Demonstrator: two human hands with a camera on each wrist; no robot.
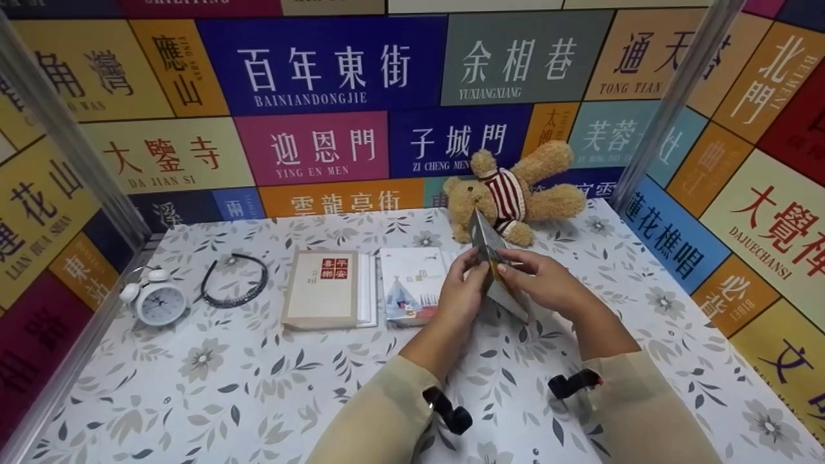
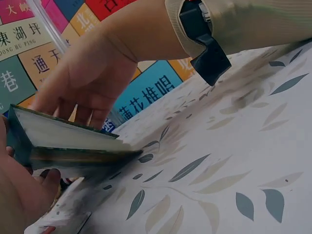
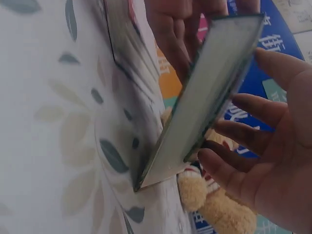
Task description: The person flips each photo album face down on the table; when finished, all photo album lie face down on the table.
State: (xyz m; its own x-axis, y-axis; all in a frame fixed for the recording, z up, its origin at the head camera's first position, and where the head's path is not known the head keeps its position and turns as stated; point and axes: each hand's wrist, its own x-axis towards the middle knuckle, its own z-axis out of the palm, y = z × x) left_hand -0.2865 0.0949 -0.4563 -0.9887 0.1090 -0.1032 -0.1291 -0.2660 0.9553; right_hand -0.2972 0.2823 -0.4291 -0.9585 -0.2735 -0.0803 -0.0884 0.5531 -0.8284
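Note:
Both hands hold a dark green hardcover book [image 1: 486,254] on the right half of the table, its covers steeply tilted. My left hand [image 1: 464,287] grips it from the left. From the other side, the fingers of my right hand [image 1: 544,283] bear on the cover near its upper end. Pale page edges of the book [image 3: 209,83] show between the covers in the right wrist view, and its lower corner is close over the tabletop. In the left wrist view the left hand [image 2: 22,190] is at the spine side, and the right hand [image 2: 92,73] reaches down behind the book.
Left of the hands lie a book with a tent picture [image 1: 409,283] and a beige book [image 1: 325,287]. Farther left are a black headband [image 1: 235,280] and a white alarm clock [image 1: 156,299]. A teddy bear [image 1: 509,193] lies behind the hands, against the sign-covered wall [image 1: 322,71].

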